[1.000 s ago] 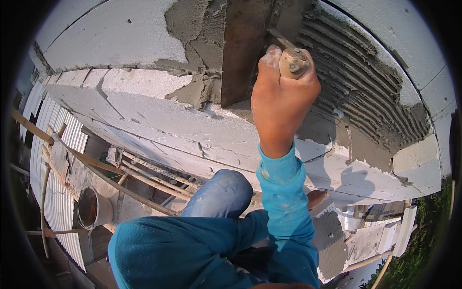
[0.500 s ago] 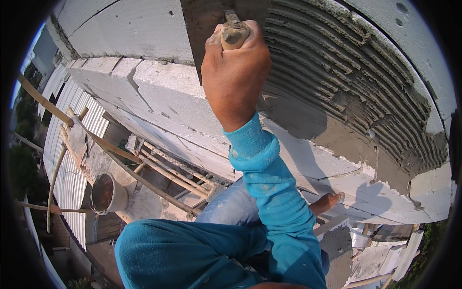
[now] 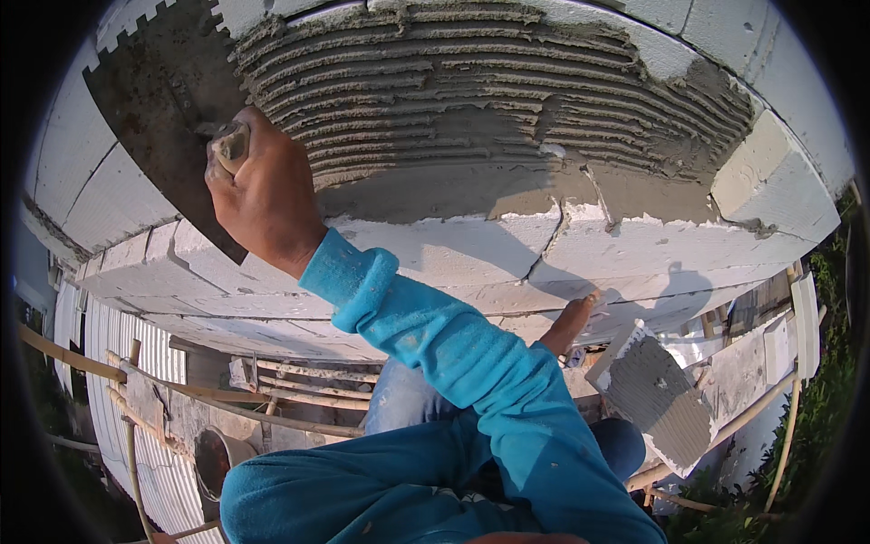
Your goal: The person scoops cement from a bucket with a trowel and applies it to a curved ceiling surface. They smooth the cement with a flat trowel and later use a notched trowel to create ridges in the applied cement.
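Observation:
My right hand point(image 3: 267, 199) is closed around the handle of a wide, mortar-stained notched trowel point(image 3: 149, 100) at the upper left. The plate lies close to the wall, its teeth along the upper-left edge. To its right spreads grey mortar point(image 3: 435, 118) combed into long ridges, with a smoother strip along the bottom. White blocks point(image 3: 453, 254) border the mortar below. My left arm point(image 3: 344, 490) bends across the lower part of the picture in a blue sleeve. My left hand does not show; the right sleeve covers where the forearm leads.
A mortar bucket point(image 3: 217, 462) stands at the lower left beside bamboo scaffold poles point(image 3: 317, 399). At the right lies a white block with mortar on its face point(image 3: 662, 394). What looks like a bare foot point(image 3: 568, 326) is near the wall. Corrugated roofing point(image 3: 136, 363) lies below.
The view has turned, showing more of the mortar bed and the coated block. My right hand and the trowel are now farther left in the picture, and the trowel's toothed edge shows.

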Demonstrator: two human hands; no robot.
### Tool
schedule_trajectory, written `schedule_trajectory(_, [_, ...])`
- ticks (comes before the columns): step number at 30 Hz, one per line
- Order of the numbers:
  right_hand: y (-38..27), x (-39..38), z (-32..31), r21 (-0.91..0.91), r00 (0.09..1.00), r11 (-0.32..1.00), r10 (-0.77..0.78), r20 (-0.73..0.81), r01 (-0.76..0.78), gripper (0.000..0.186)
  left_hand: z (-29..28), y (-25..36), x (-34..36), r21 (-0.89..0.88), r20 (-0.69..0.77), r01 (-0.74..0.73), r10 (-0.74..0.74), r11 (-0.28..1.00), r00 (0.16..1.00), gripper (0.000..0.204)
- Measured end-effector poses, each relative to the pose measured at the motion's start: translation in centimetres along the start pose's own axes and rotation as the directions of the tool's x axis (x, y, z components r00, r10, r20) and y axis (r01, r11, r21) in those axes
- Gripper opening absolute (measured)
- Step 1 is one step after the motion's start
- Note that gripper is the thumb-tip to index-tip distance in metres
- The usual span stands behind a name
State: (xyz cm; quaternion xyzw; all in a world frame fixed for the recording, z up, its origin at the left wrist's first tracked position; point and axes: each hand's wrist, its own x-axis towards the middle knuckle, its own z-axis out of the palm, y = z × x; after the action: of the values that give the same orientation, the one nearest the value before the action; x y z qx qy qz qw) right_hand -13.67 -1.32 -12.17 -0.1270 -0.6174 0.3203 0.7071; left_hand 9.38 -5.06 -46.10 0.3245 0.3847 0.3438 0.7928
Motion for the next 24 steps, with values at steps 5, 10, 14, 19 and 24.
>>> schedule_trajectory(5, [-3.6,2.5,-13.8,0.116,0.979,0.988,0.122,-0.164,-0.103,0.020,4.4,1.1,2.8,0.032,0.087,0.031,-0.034,0.999,0.996,0.067])
schedule_trajectory(10, [-10.1,3.8,-31.0,0.132,0.846,0.957,0.290,-0.448,-0.258,0.013,5.6,1.4,3.9,0.077,0.144,0.057,-0.068,0.995,0.987,0.069])
schedule_trajectory(14, [-10.6,5.1,-42.0,0.049,0.757,0.971,0.213,-0.618,-0.233,0.023,7.3,0.7,4.6,0.129,0.169,0.065,-0.086,0.990,0.982,0.065])
schedule_trajectory(19, [-8.8,6.8,-41.2,0.055,0.769,0.939,0.311,-0.558,-0.339,0.015,6.3,-0.9,6.4,0.211,0.220,0.015,-0.063,0.977,0.974,0.063])
schedule_trajectory(24, [-6.8,4.7,-33.1,-0.009,0.799,0.927,0.319,-0.510,-0.376,0.015,6.2,-0.8,4.6,0.129,0.059,-0.059,0.052,0.990,0.997,0.065])
